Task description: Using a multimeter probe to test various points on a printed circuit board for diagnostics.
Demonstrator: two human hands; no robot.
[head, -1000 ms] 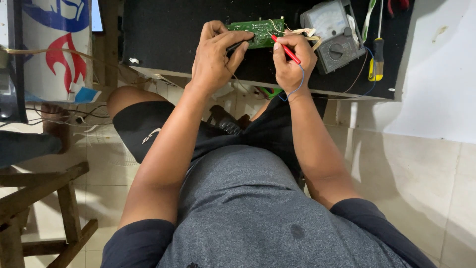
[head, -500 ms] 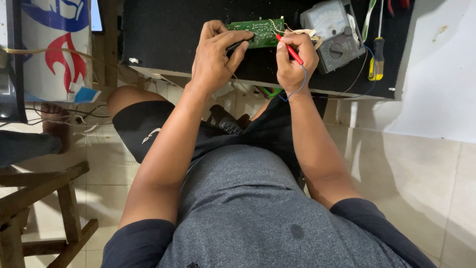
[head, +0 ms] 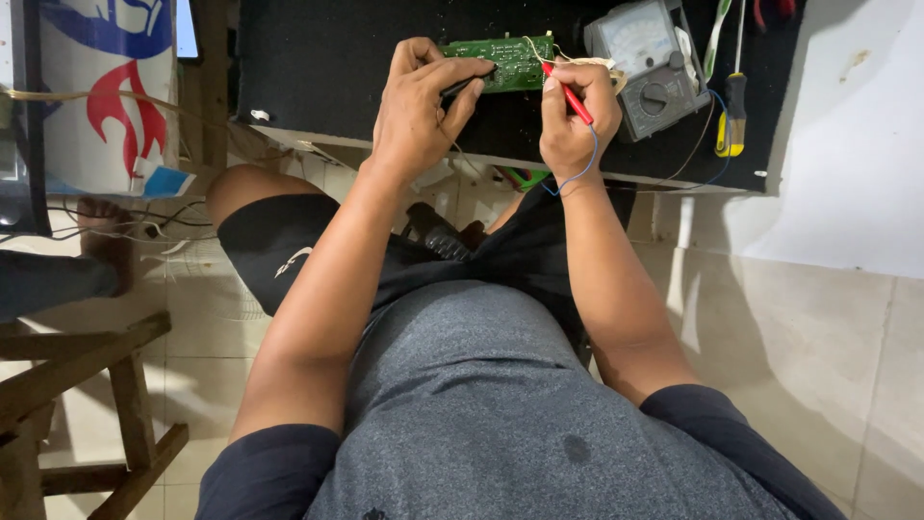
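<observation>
A small green circuit board lies on a black work table. My left hand holds a black probe whose tip touches the board's left end. In my right hand is a red probe, its tip pressed onto the board's right end. A blue lead runs down from the red probe past my wrist. Just right of my right hand sits a grey analog multimeter.
A yellow-handled screwdriver lies on the table right of the meter. A wooden stool stands at lower left, with another person's foot and cables above it. A white wall and tiled floor fill the right side.
My right hand has shifted the red probe slightly along the board's right end. The left hand and black probe stay put.
</observation>
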